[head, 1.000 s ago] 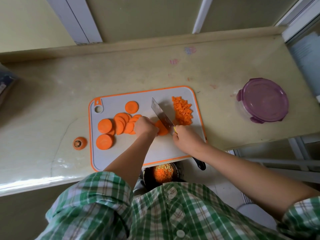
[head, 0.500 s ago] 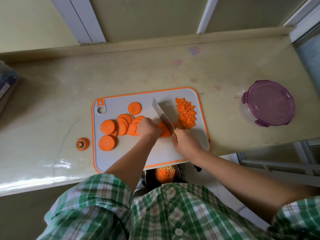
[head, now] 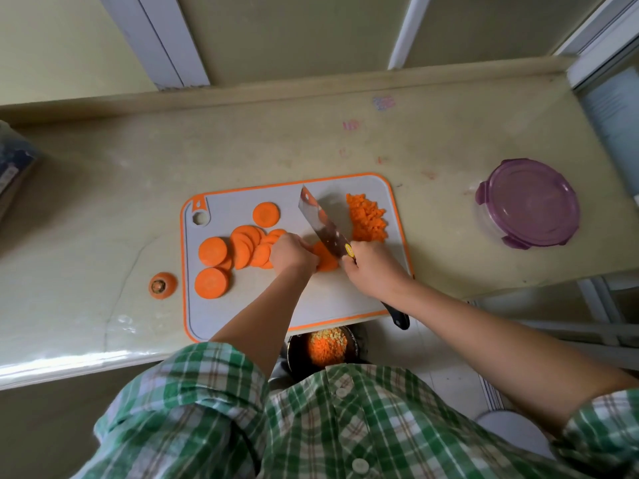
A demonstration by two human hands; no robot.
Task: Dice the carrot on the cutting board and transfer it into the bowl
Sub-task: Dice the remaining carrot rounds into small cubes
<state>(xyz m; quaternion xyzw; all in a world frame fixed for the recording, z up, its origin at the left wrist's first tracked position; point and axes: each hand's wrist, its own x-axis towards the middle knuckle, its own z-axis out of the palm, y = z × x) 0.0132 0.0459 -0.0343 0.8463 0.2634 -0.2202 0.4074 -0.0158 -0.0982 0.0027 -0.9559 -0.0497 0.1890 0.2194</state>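
Closest to us is a green plaid shirt, its sleeves rolled up the bare forearms. Just beyond it, below the counter's front edge, sits a dark bowl already holding finely diced carrot, some orange and some paler bits. Part of it is hidden under the cutting board, a grey board with an orange rim that overhangs the counter slightly.

On the board we find both hands side by side. The left hand has its fingers curled down, knuckles up, pinning a carrot piece against the board. The right hand is clenched around the knife where the blade meets the handle, and the black handle end sticks out behind the wrist, past the board's near edge. The broad blade angles away to the upper left, its edge right against the pinned carrot piece.

To the left of the left hand lie the carrot slices, round discs overlapping in a loose heap, with one lying apart farther back. At the board's far right corner is a pile of diced carrot.

Off the board on the left, the carrot stub rests on the counter. Well to the right stands a clear container with a purple lid. Farther back, faint coloured marks spot the counter before its raised ledge.
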